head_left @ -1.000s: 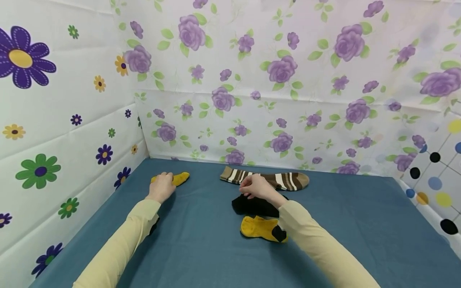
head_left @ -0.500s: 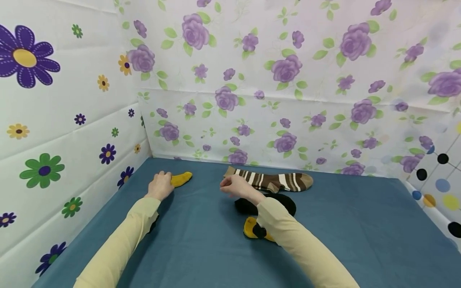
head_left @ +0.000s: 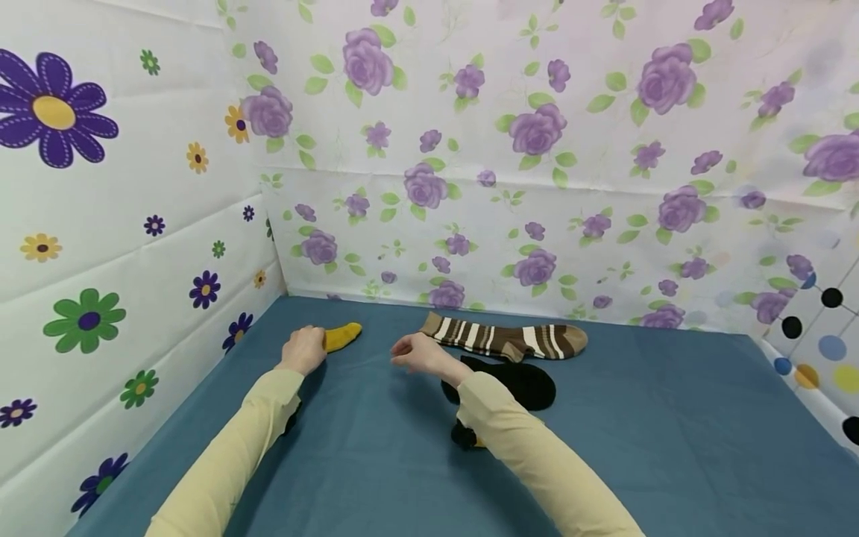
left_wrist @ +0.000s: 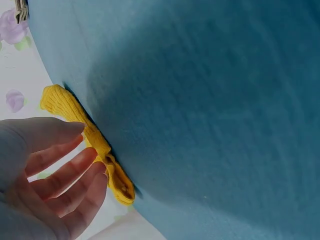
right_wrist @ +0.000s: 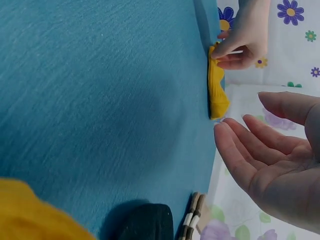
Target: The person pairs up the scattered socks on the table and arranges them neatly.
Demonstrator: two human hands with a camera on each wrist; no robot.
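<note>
At the far left a yellow sock [head_left: 342, 338] lies on the blue cloth. My left hand [head_left: 303, 350] is at its near end; in the left wrist view the fingers [left_wrist: 72, 172] are loosely bent over the sock with a gap to the thumb. Whether they touch it I cannot tell. My right hand [head_left: 423, 353] hovers left of the other socks, holding nothing, its fingers loosely bent in the right wrist view. Below it lie a striped brown sock [head_left: 490, 337] and a black sock [head_left: 523, 384]. Another yellow sock [right_wrist: 35, 215] is mostly hidden by my right sleeve in the head view.
A blue cloth [head_left: 644, 418] covers the table. White flowered sheets hang along the back [head_left: 483, 231] and the left side [head_left: 134, 298]. A dotted sheet [head_left: 825, 358] closes off the right. Small black pieces show beneath both wrists.
My right hand has moved left, from above the black sock to a spot nearer the far-left yellow sock. My left hand has shifted slightly toward that sock's left end.
</note>
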